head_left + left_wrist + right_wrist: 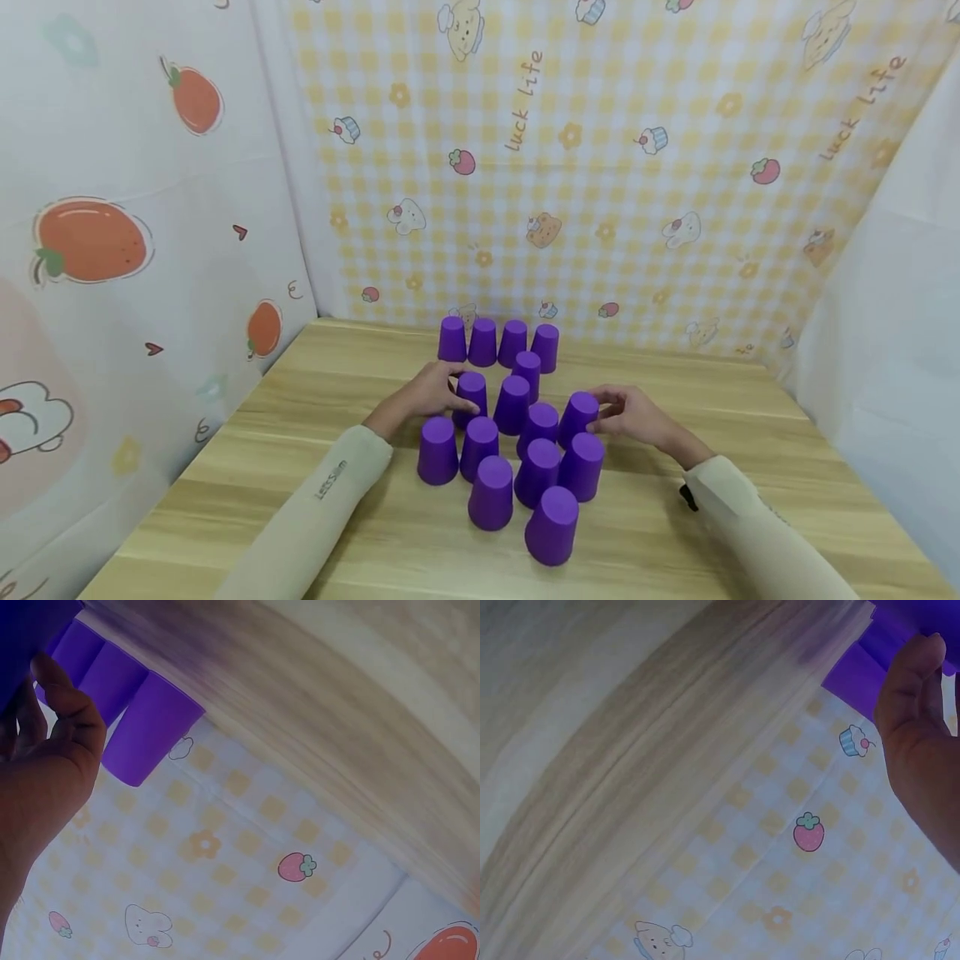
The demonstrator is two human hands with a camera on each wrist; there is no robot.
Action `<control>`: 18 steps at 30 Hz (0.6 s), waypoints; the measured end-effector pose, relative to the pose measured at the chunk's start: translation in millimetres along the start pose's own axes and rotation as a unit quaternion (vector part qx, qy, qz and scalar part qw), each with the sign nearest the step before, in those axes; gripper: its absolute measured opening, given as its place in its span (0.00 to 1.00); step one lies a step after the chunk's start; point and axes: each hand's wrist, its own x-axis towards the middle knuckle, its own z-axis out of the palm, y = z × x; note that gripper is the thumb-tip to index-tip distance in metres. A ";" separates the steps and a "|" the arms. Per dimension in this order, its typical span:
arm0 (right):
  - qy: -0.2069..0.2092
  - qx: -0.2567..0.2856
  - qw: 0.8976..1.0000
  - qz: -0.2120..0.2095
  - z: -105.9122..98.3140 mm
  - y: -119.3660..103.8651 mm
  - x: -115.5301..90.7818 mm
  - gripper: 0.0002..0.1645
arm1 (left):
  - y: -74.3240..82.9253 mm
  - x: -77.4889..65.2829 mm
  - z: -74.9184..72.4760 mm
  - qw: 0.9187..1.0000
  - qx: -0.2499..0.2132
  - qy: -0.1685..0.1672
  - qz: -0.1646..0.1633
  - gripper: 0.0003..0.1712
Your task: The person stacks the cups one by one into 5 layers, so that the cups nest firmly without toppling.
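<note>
A purple, tapered, plastic-looking cup (471, 400), turned upside down, was held at its sides by the left hand (431, 390); the thumb was set along the near side and the fingers were bent round the far side, parted only by the cup's width. A second purple inverted cup (578, 417) was gripped in like manner by the right hand (628, 414), opposite the first grip. Whether either cup was raised could not be told, as their lower rims were partly hidden.

Between the grips, a middle cup (513, 406) was placed just right of the left hold, and another cup (537, 429) just left of the right one. Beyond these, a single cup (527, 371) was seen, with a row of four cups (510, 343) lined up farther past both grips. On the near side of the grips, a group of six cups (537, 472) was spread, all likewise inverted.

Everything was supported by a wood-grain table (247, 467). Behind the wrists, the forearms were covered by cream sleeves (315, 508). Far beyond the grips, a yellow-and-white checked cloth (487, 117) was hung, and to their left a white fruit-printed cloth (187, 192).
</note>
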 end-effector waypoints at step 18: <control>0.169 -0.034 0.982 0.080 -6.0 -3.8 31.2 0.39 | -0.9 7.8 3.3 1.000 -0.008 0.014 -0.017 0.33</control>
